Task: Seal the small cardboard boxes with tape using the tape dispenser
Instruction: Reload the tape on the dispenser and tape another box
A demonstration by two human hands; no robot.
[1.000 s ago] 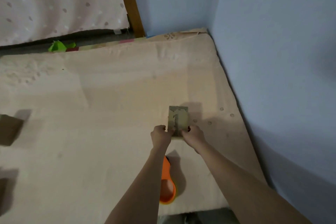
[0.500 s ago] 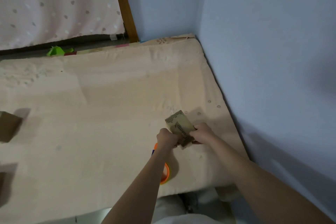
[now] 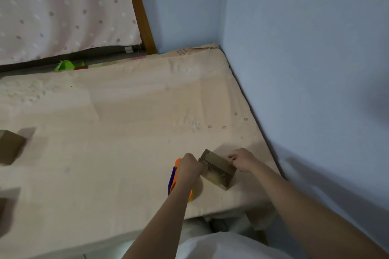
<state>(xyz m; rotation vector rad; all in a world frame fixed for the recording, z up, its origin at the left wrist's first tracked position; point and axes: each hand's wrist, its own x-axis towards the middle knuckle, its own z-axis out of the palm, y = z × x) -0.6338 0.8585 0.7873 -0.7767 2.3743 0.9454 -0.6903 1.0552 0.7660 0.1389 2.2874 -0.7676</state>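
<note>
lying between both hands, small box [image 3: 216,169]: left fingers [image 3: 190,165] curled at its end, right fingers [image 3: 234,156] touching it.

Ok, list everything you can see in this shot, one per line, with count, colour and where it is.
small cardboard box: one, brown, near right of the mattress, between the hands
other cardboard boxes: two, brown, cut off at the left edge
tape dispenser: one, orange and blue, under the left hand
mattress: one, pale peach, fills the middle
green scrap: one, beyond the mattress's far edge
walls: blue, right and corner
dotted fabric: pink, top left
left hand: grips the dispenser
right hand: at the box's right end
</note>
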